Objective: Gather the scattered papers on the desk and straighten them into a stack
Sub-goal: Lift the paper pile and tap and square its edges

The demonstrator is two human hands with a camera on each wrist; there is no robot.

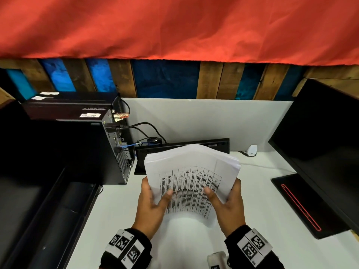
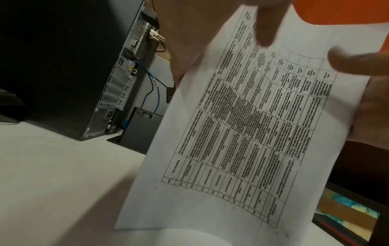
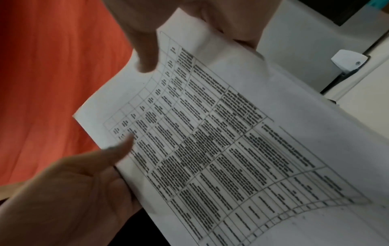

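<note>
A stack of white papers [image 1: 191, 167] stands up from the white desk [image 1: 124, 220], bowed toward me, with a printed table on the front sheet. My left hand [image 1: 153, 200] grips its left edge, thumb on the front and fingers behind. My right hand [image 1: 227, 202] grips the right edge the same way. The top edges of the sheets are slightly fanned and uneven. In the left wrist view the papers [image 2: 242, 133] fill the frame, with the left thumb [image 2: 266, 28] pressing near the top. The right wrist view shows the right thumb [image 3: 145, 56] on the papers [image 3: 210, 141].
A black computer tower [image 1: 93, 152] with cables stands at the left. A flat black device [image 1: 194, 144] leans behind the papers against the grey partition [image 1: 204, 117]. A dark monitor [image 1: 320, 133] and its base [image 1: 303, 204] are at the right, beside a small white adapter [image 1: 252, 150].
</note>
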